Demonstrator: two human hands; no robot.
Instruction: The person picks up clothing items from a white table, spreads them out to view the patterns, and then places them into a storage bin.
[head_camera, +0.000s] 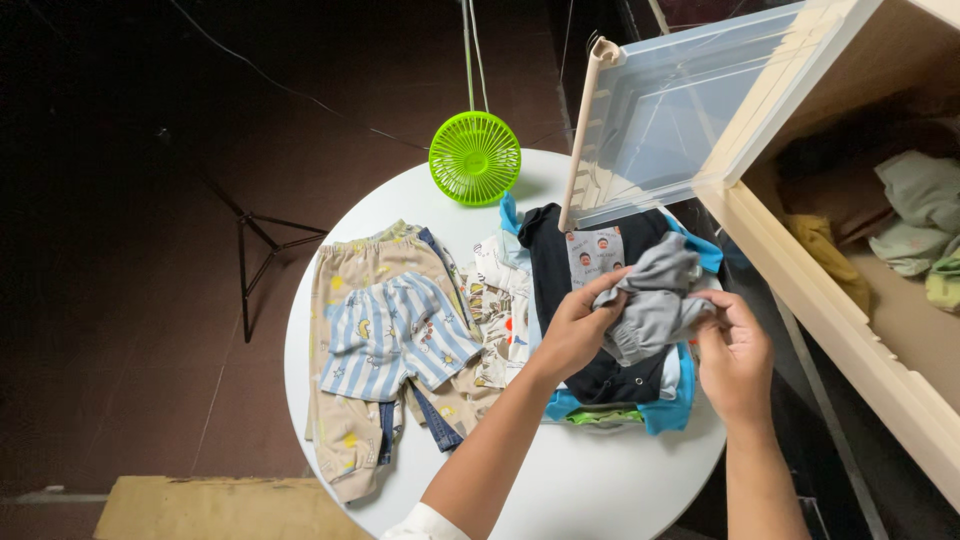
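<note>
Left hand (578, 328) is curled on the left edge of a crumpled grey garment (655, 300), thumb on top, fingers tucked under the fabric. Right hand (735, 352) pinches the same garment's right edge, fingers bent, back of the hand toward the camera. Both hands grip it; the grey garment hangs bunched between them, just above a stack of folded clothes.

Top of that stack: dark navy garment (560, 265) with a printed tag (594, 253) on it. Blue fabric (670, 412) and a strip of green show at the stack's lower edge.

Stack sits on the right side of a round white worktop (580, 480). Left of it: blue-and-white striped shorts (395, 340) lying on beige printed trousers (345, 290), flat, with patterned pieces (500, 310) between them and the stack.

Green round fan (475, 158) stands at the worktop's far edge. Clear plastic drawer (680, 110) hangs over the stack, tilted, next to a wooden cabinet (850, 330) with clothes inside.
</note>
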